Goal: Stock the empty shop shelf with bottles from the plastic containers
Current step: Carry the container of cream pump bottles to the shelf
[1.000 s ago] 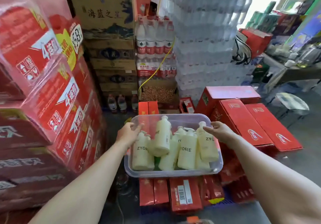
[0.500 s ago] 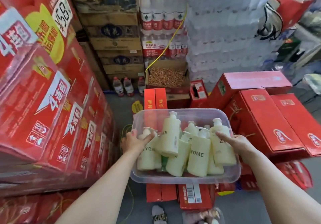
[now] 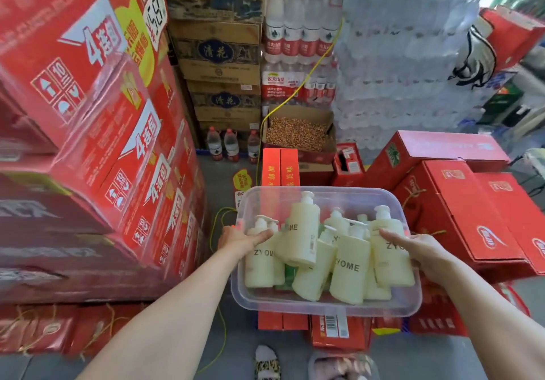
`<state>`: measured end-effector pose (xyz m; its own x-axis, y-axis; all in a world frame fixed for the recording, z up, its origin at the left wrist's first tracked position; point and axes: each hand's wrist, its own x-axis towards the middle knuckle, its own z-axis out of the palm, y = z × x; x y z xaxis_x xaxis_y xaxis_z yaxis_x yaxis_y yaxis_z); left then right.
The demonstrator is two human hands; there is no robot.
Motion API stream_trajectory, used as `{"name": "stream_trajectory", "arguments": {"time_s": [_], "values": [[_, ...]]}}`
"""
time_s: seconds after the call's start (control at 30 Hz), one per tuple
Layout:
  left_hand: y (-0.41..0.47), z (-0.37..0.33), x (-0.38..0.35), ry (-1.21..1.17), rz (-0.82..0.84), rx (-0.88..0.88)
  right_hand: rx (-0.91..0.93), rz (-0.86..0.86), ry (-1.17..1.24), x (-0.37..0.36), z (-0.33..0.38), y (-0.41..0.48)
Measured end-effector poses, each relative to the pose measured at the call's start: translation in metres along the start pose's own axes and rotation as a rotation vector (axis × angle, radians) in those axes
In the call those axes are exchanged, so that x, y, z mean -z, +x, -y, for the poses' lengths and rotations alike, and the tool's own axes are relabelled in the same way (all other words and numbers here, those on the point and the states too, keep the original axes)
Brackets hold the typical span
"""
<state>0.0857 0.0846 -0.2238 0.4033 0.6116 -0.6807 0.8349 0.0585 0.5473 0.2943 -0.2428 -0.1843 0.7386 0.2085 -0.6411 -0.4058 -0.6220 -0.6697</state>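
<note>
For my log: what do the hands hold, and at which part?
The clear plastic container of bottles: left hand grips its left rim, right hand its right rim.

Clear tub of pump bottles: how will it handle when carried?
Likely flexes: the clear tub looks thin-walled, and left hand and right hand grip opposite rims. Probably hefty: it holds many pump bottles. They lean loosely, so load may shift if tilted.

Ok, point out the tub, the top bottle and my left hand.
tub [image 3: 324,306], head view, front wall.
top bottle [image 3: 303,238], head view, body.
left hand [image 3: 239,239], head view, back of hand.
</note>
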Motion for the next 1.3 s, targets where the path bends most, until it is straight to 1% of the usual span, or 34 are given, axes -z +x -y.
{"name": "stream_trajectory", "arguments": {"time_s": [0.1, 0.27, 0.33, 0.43, 0.53, 0.67, 0.77, 0.83, 0.9, 1.03, 1.13, 1.27, 1.3], "values": [[-0.017, 0.034, 0.01, -0.04, 0.038, 0.009, 0.0, 0.001, -0.034, -0.012, -0.003, -0.023], [-0.059, 0.106, 0.035, -0.136, 0.041, 0.043, 0.021, 0.025, -0.099, -0.049, -0.014, -0.079], [-0.079, 0.142, 0.049, -0.171, 0.05, 0.048, 0.024, 0.032, -0.13, -0.071, -0.022, -0.108], [-0.112, 0.204, 0.073, -0.213, 0.021, 0.055, 0.026, 0.048, -0.179, -0.108, -0.042, -0.148], [-0.146, 0.274, 0.1, -0.286, 0.004, 0.073, 0.042, 0.126, -0.229, -0.154, -0.058, -0.189], [-0.195, 0.374, 0.133, -0.358, -0.076, 0.132, -0.002, 0.235, -0.317, -0.23, -0.08, -0.24], [-0.23, 0.445, 0.158, -0.427, -0.143, 0.209, 0.022, 0.338, -0.376, -0.291, -0.097, -0.266], [-0.25, 0.493, 0.175, -0.463, -0.186, 0.292, 0.032, 0.37, -0.409, -0.339, -0.103, -0.283], [-0.265, 0.536, 0.189, -0.518, -0.234, 0.378, 0.016, 0.444, -0.472, -0.39, -0.105, -0.302], [-0.284, 0.62, 0.214, -0.724, -0.32, 0.56, 0.068, 0.55, -0.672, -0.49, -0.1, -0.309], [-0.284, 0.672, 0.228, -0.774, -0.405, 0.659, 0.104, 0.614, -0.774, -0.566, -0.085, -0.319], [-0.284, 0.687, 0.269, -0.82, -0.508, 0.741, 0.169, 0.748, -0.856, -0.672, -0.055, -0.319], [-0.276, 0.695, 0.279, -0.839, -0.509, 0.762, 0.17, 0.776, -0.877, -0.697, -0.045, -0.319]]}}
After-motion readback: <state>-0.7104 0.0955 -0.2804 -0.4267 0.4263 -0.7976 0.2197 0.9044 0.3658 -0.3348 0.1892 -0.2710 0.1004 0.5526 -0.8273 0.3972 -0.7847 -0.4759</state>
